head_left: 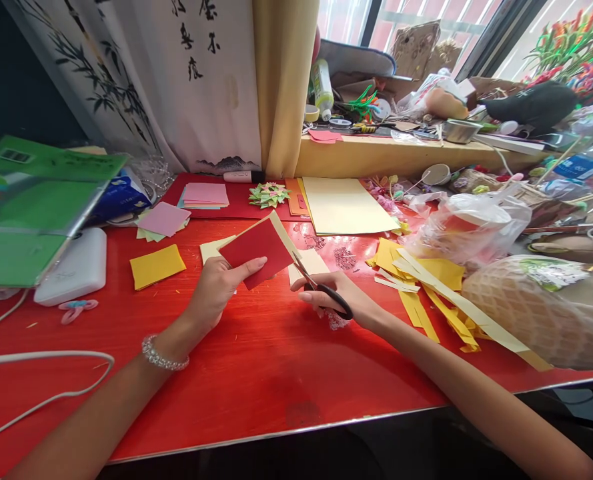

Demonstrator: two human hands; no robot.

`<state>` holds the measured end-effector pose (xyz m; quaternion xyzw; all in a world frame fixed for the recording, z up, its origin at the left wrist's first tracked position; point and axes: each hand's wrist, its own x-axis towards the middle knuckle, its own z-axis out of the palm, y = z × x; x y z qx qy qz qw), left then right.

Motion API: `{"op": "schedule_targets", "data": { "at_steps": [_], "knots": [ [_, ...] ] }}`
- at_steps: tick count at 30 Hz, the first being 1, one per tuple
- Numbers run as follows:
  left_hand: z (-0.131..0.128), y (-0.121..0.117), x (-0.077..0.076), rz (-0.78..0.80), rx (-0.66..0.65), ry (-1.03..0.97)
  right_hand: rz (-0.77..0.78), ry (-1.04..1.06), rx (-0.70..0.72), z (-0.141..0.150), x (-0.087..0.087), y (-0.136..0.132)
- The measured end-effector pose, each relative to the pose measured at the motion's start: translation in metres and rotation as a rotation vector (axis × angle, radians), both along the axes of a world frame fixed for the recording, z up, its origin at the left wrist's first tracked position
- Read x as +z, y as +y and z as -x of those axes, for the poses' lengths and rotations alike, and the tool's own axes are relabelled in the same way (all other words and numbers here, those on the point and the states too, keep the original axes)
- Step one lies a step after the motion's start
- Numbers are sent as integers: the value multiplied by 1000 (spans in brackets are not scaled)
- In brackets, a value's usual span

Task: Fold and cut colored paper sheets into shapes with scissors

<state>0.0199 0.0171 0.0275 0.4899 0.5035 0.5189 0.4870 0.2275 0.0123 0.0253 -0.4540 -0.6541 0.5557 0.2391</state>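
Closest in, on the near side of the red card (253, 250), a white cable (71, 353) loops over the glossy red table (256, 393), off to the left, and a beaded bracelet (163, 355) sparkles on the left wrist. Now the left hand (217, 290), right at the card's near-left edge: thumb on top, a firm pinch, the card held tilted above the table. And here's the right hand (349, 293), just right of the card, fingers wrapped through the handles of black scissors (337, 298), blade tips up at the cream margin (287, 235) that shows along the card's right edge. How far apart the blades stand, I cannot tell.

Left of the card, a yellow paper stack (157, 267); well to its right, a tangle of yellow and cream strips (456, 300), next to a netted bundle (536, 313). Looking past the card now: lilac sheets (163, 219) fanned out behind it to the left, a large cream sheet (349, 207) behind it to the right, a folded paper star (269, 195) almost straight beyond, and a pink stack (205, 193) left of that. Farthest back from the card, a painted curtain (226, 100) hangs, with a crowded windowsill (401, 153) to its right!
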Motion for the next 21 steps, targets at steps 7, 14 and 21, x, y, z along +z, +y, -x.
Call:
{"op": "schedule_targets", "data": {
  "at_steps": [7, 14, 21],
  "knots": [
    [0, 0, -4, 11, -66, -1, 19, -45, -5, 0, -4, 0],
    [1, 1, -5, -2, -77, -1, 52, -10, -12, 1, -5, -1],
    [1, 1, -6, -6, -70, 5, 36, 36, -29, 5, -4, -2]
  ]
}}
